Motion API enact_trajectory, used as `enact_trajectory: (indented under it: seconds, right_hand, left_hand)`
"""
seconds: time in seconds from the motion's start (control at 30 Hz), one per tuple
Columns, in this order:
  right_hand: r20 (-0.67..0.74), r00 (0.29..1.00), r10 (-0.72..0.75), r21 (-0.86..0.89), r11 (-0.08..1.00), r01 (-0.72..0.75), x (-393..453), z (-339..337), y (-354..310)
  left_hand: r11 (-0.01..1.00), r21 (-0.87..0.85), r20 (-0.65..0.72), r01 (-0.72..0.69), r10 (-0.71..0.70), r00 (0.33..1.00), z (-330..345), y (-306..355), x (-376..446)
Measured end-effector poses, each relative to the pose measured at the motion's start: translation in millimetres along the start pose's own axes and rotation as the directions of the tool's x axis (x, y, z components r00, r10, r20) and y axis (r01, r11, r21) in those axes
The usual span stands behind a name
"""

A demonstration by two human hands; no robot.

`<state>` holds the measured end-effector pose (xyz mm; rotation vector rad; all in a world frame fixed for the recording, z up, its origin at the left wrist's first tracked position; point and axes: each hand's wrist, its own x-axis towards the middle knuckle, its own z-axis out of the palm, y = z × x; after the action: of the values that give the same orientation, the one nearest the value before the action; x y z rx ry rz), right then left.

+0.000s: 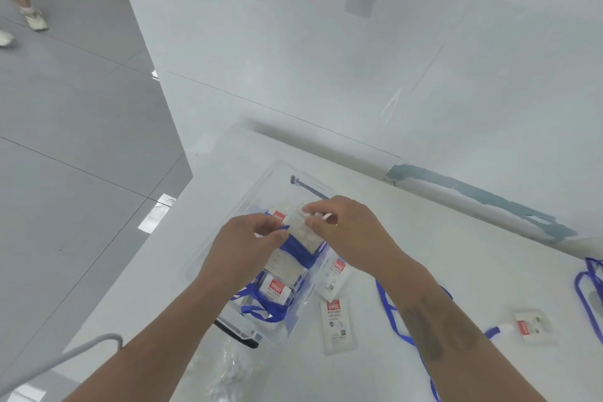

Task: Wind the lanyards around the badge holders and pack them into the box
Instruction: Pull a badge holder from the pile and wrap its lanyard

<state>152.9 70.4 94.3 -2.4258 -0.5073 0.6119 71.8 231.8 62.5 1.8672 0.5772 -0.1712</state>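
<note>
Both hands meet at frame centre over the clear box [208, 258]: left hand [248, 238] fingers pinch the blue lanyard [298, 246], right hand [346, 228] fingers clamp the badge holder [301, 227]. Light, slick, fairly stiff plastic, I judge; best held by its edges while the limp ribbon wraps.
</note>
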Motion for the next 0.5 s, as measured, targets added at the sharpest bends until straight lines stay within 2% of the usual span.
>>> enact_trajectory:
  seconds: [0.1, 0.2, 0.5]
  right_hand:
    - [0.058, 0.998, 0.008, -0.231, 0.973, 0.006, 22, 2, -4]
    - [0.109, 0.991, 0.076, -0.417, 0.908, -0.024, 47, 9, 0]
    - [0.115, 0.975, 0.193, -0.637, 0.767, -0.077, 91, 45, 21]
  left_hand:
    - [0.997, -0.007, 0.023, 0.083, -0.083, 0.996, 8, -10, 19]
    - [0.990, 0.057, 0.030, 0.130, -0.132, 0.991, 18, -25, 40]
    - [0.944, 0.262, 0.060, 0.202, -0.225, 0.972, 48, -62, 84]
